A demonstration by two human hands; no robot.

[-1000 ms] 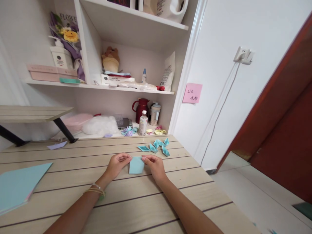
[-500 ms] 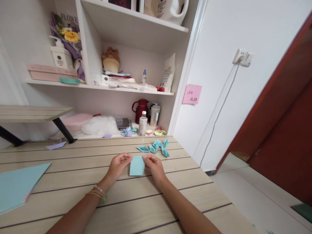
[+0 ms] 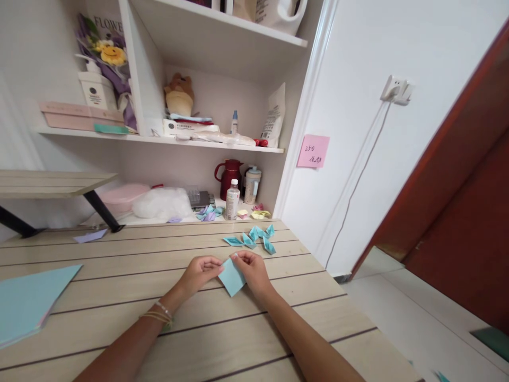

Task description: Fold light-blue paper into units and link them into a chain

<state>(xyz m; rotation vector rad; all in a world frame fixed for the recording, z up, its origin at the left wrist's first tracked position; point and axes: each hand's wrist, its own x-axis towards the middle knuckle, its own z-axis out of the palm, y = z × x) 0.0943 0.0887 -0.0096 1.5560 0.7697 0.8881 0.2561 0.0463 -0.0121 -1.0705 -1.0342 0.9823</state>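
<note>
A small light-blue square of paper (image 3: 232, 279) is held over the table, turned so that one corner points down toward me. My left hand (image 3: 202, 273) pinches its left corner between thumb and fingers. At the paper's top right, my right hand (image 3: 251, 269) grips the edge, thumb on the near side. Just beyond my hands lie several folded teal paper boats (image 3: 249, 241) in a loose group on the wooden table (image 3: 191, 339).
A stack of larger coloured paper sheets (image 3: 32, 300) lies at the left. A purple paper piece (image 3: 90, 236) rests near the black-legged riser (image 3: 99, 211). Behind the table, a bottle (image 3: 233, 200), a red jug (image 3: 228, 178) and folded papers (image 3: 209, 213) stand along the shelf.
The paper has turned from square-on to a diamond angle and shifted slightly right. My left hand has moved a little right and lower with its corner.
</note>
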